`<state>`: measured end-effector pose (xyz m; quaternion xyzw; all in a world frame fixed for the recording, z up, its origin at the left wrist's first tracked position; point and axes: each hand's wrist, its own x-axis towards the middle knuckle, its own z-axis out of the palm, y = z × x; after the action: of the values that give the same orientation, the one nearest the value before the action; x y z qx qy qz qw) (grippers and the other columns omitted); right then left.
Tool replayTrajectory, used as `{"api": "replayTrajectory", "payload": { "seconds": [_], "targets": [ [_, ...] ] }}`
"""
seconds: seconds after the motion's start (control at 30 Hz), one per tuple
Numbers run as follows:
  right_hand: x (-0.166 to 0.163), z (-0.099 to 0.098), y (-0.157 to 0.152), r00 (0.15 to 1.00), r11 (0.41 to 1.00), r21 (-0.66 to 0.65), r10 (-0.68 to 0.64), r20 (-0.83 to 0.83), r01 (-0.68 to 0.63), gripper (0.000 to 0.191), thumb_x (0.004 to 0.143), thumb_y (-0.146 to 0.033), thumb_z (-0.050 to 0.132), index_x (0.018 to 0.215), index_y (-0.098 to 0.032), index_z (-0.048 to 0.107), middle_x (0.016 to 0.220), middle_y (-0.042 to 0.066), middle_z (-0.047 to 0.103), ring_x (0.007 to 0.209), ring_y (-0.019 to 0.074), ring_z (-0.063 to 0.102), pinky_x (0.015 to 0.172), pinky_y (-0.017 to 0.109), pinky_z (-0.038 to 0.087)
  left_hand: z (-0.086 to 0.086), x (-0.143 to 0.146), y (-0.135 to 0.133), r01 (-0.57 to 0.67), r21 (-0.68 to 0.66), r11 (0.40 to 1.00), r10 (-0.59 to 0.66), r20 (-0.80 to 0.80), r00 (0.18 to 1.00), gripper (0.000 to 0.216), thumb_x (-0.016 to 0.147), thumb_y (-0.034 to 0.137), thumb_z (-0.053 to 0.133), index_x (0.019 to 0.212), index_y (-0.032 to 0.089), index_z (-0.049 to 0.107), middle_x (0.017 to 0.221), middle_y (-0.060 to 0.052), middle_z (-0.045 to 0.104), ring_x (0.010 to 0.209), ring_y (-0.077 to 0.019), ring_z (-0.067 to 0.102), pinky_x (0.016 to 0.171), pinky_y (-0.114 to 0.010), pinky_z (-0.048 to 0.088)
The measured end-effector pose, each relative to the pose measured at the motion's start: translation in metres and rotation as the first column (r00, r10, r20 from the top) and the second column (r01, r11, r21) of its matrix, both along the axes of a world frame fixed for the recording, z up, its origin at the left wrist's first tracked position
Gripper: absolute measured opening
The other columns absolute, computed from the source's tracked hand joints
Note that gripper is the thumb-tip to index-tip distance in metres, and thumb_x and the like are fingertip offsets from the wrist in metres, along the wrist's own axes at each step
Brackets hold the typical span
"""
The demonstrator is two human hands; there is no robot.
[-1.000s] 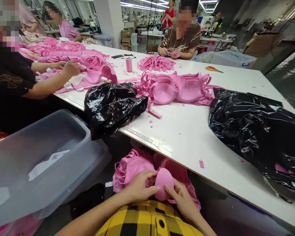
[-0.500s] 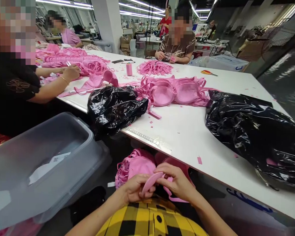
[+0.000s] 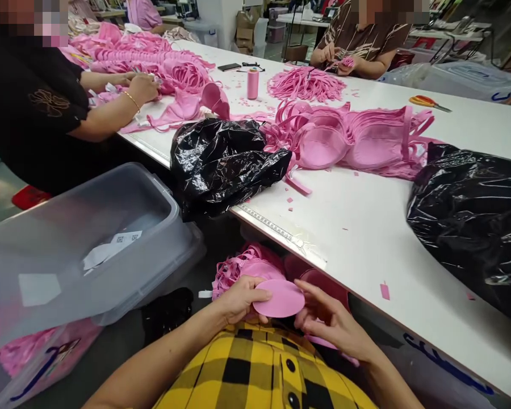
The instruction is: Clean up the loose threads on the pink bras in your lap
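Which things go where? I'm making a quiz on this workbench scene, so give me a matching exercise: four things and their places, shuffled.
Things:
1. pink pad
2. scissors
3. thread spool
4. paper label

Places:
A. inside the clear plastic bin
B. upright on the white table, near a phone
C. between the left hand and right hand, below the table edge
D. lying flat at the table's far right side

Pairs: 1-C, 2-D, 3-B, 4-A
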<state>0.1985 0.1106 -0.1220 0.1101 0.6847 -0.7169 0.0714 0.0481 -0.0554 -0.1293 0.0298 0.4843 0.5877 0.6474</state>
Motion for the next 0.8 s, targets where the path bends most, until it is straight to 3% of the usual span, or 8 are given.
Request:
{"api": "replayTrajectory", "payload": {
  "seconds": [0.13,0.27,0.43,0.63,0.8],
  "targets": [
    [-0.002,-0.002,0.004,0.993,0.945,0.321,0.091,-0.081,-0.061,0.039,0.082,-0.033,0.063,0.119,-0.024,0.061,0.094,0.006,0.068,0.087,0.0189,0.062,0.078,0.029,0.049,0.0,-0.001,0.003,0.045,-0.025,0.999,-0.044,0.059,0.997,0.037,0.057,0.03,0.077,0.081,0.005,0.064,0.06,-0.006,0.062,0.041,-0.0105,0.057,0.036,-0.016,0.043],
    [-0.013,-0.005,-0.001,0.975,0.917,0.397,0.128,-0.181,-0.046,0.029,0.082,-0.037,0.063,0.108,-0.025,0.067,0.099,0.007,0.068,0.086,0.0183,0.061,0.074,0.027,0.048,0.002,-0.001,0.005,0.053,-0.029,0.998,-0.051,0.072,0.996,0.033,0.056,0.028,0.076,0.077,0.005,0.063,0.061,-0.006,0.063,0.041,-0.0106,0.057,0.035,-0.016,0.045],
    [-0.012,-0.008,-0.008,0.971,0.932,0.36,0.117,-0.207,-0.035,0.028,0.079,-0.04,0.066,0.102,-0.026,0.071,0.095,0.006,0.068,0.083,0.0187,0.062,0.072,0.027,0.049,0.001,0.002,-0.001,0.034,-0.049,0.998,-0.031,0.07,0.997,0.031,0.056,0.027,0.076,0.075,0.006,0.064,0.058,-0.004,0.061,0.041,-0.0096,0.055,0.035,-0.016,0.044],
    [-0.009,-0.019,-0.031,0.936,0.914,0.272,-0.227,-0.267,0.299,0.015,0.082,-0.032,0.061,0.082,-0.021,0.072,0.072,0.004,0.066,0.063,0.0156,0.061,0.057,0.024,0.048,0.002,0.012,-0.005,0.031,-0.001,1.0,-0.031,-0.125,0.992,0.032,0.065,0.032,0.07,0.085,0.007,0.067,0.063,-0.004,0.062,0.049,-0.0112,0.057,0.045,-0.02,0.048],
    [-0.014,-0.024,-0.042,0.922,0.923,0.104,-0.351,-0.164,0.37,0.014,0.081,-0.03,0.062,0.079,-0.019,0.07,0.065,0.001,0.064,0.048,0.0125,0.058,0.047,0.023,0.047,0.013,0.013,-0.003,0.079,-0.027,0.997,-0.083,-0.296,0.951,0.028,0.073,0.034,0.059,0.086,0.01,0.064,0.063,-0.003,0.061,0.05,-0.0127,0.057,0.049,-0.024,0.048]
  ]
}}
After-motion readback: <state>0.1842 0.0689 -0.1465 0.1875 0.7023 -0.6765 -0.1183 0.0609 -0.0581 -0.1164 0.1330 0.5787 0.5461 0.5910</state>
